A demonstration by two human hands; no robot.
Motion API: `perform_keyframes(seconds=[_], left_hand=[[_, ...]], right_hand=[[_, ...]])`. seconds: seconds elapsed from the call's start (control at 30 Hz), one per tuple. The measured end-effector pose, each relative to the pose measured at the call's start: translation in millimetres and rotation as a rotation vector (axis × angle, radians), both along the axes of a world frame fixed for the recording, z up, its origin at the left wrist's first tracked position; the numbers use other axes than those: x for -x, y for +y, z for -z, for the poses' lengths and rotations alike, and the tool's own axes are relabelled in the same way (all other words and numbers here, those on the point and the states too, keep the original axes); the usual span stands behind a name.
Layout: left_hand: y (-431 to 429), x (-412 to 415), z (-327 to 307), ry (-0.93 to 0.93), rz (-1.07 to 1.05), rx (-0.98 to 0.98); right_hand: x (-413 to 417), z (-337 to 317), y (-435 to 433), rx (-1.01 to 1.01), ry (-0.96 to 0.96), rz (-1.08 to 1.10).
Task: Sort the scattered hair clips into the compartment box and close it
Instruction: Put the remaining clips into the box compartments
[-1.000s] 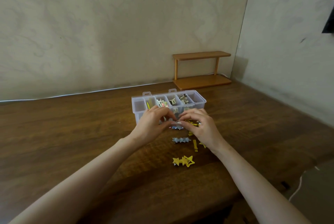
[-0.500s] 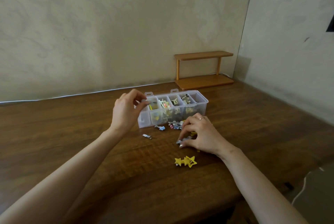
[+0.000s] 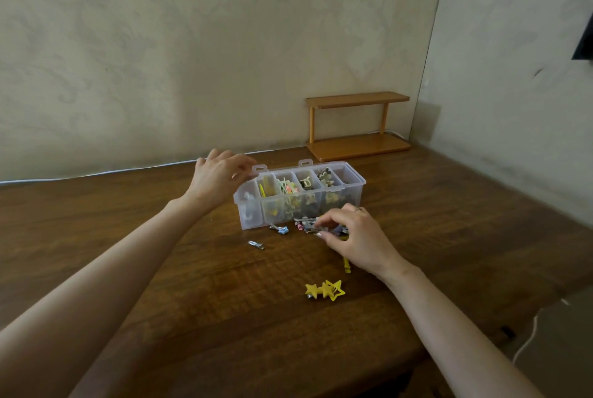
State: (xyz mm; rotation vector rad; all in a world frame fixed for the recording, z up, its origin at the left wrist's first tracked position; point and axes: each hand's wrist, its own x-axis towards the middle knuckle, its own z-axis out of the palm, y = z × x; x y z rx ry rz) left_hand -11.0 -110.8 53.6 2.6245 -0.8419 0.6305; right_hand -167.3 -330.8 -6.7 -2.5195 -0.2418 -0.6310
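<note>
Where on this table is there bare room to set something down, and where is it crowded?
Bare table left of the compartment box, and right of it toward the wooden shelf. Crowded: box front, clips around the right hand.

Single head-worn wide-angle view, facing forward-down, close over table (image 3: 192, 301).

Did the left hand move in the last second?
Yes. The left hand went from in front of the compartment box to above its left end.

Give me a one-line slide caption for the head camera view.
Left hand over the clear compartment box; right hand pinches a silver clip among loose clips on the wooden table.
</note>
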Motion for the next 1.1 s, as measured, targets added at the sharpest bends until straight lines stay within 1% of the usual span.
perform_keyframes(seconds=[0.1,0.27,0.37,0.47,0.53,0.7,0.87,1.0,1.1], left_hand=[[-5,11,2,-0.091,0.074,0.087],[-18,36,11,-0.124,0.212,0.094],[-27,55,20,-0.091,0.330,0.067],[-35,70,31,-0.039,0.421,-0.015],[-40,75,36,-0.032,0.447,-0.020],[-42,75,41,-0.042,0.442,0.055],[-36,73,41,-0.037,0.414,0.141],[-29,67,38,-0.038,0.415,0.183],[-21,58,31,-0.082,0.361,0.252]], right_hand=[[-2,1,0,0.006,-0.026,-0.016],[-2,1,0,-0.044,-0.038,-0.003],[0,-2,1,-0.194,-0.020,0.005],[2,-5,2,-0.338,-0.014,-0.017],[3,-6,3,-0.370,-0.025,-0.021],[4,-6,3,-0.402,-0.033,-0.038],[0,-2,0,-0.327,-0.058,0.027],[-3,3,-4,-0.121,-0.063,0.143],[-7,9,-9,-0.001,-0.066,0.210]])
